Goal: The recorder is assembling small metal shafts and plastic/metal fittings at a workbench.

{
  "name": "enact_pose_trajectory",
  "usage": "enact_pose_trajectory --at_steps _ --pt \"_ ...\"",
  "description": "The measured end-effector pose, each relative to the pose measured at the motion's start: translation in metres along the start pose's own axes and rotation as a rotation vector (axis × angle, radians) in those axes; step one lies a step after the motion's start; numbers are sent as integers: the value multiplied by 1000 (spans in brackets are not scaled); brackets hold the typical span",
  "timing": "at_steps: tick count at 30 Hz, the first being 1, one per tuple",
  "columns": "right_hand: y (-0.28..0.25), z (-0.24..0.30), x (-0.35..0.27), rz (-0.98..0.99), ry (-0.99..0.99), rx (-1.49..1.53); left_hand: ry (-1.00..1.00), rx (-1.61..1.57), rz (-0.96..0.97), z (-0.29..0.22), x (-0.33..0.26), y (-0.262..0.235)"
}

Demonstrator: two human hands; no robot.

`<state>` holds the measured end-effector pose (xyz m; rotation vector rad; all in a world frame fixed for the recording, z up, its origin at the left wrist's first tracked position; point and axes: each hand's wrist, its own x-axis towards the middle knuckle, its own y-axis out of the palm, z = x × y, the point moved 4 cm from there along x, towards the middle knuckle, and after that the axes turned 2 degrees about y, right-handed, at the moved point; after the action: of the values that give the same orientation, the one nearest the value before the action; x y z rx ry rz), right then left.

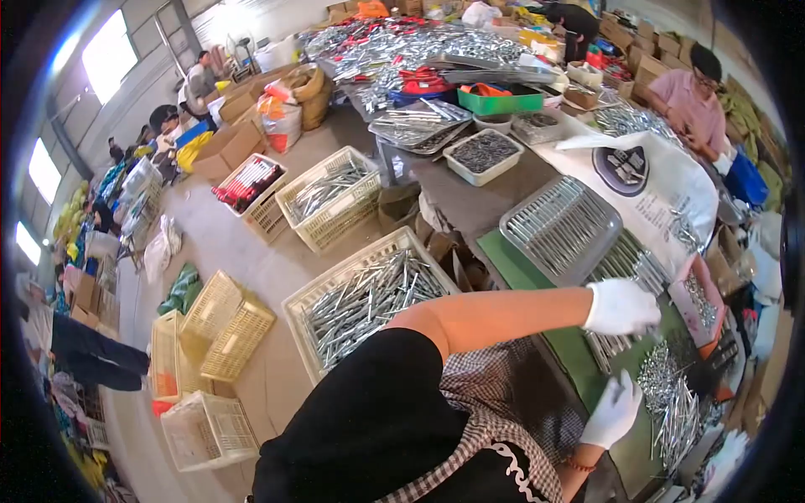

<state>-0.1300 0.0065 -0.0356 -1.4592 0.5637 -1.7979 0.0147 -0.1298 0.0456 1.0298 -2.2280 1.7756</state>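
My left hand (622,308), in a white glove, reaches across the green work surface (579,369). Its fingers curl down over the end of a row of slim metal rods (610,345); whatever they hold is too small to make out. Nearer to me, my right hand (613,412), also gloved in white, has its fingers slightly apart with nothing visible between them. Just beyond it lies a heap of small shiny metal parts (661,369), with longer thin metal pins (677,423) beside it. A metal tray (560,226) of neatly lined-up rods stands to the left of my left hand.
Beside me on the left is a cream crate (295,312) of metal rods. Farther off stand another filled crate (335,220) and stacked yellow crates (220,323). A white tub (482,157) holds small dark parts. Across the table sits a person in pink (696,105).
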Motion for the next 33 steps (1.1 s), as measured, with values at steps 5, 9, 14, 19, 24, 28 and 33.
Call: enact_pose_trajectory --at_steps 5,9,14,19,24,28,33 --pt "-15 -27 -14 181 873 931 74 169 133 -49 -20 21" --pt "-28 -24 -28 158 941 1081 120 134 213 -86 -17 38" --pt "-34 -2 -22 207 939 1200 22 -26 313 -76 -38 21" --pt "-37 5 -21 338 930 1195 126 52 131 -65 -67 20" --pt "-45 -10 -31 309 937 1020 23 -64 144 -74 -62 29" --pt "-49 -10 -33 289 908 972 -17 -93 143 -79 -61 27" --pt "-45 -16 -33 315 872 944 -70 -66 252 -80 -54 34"
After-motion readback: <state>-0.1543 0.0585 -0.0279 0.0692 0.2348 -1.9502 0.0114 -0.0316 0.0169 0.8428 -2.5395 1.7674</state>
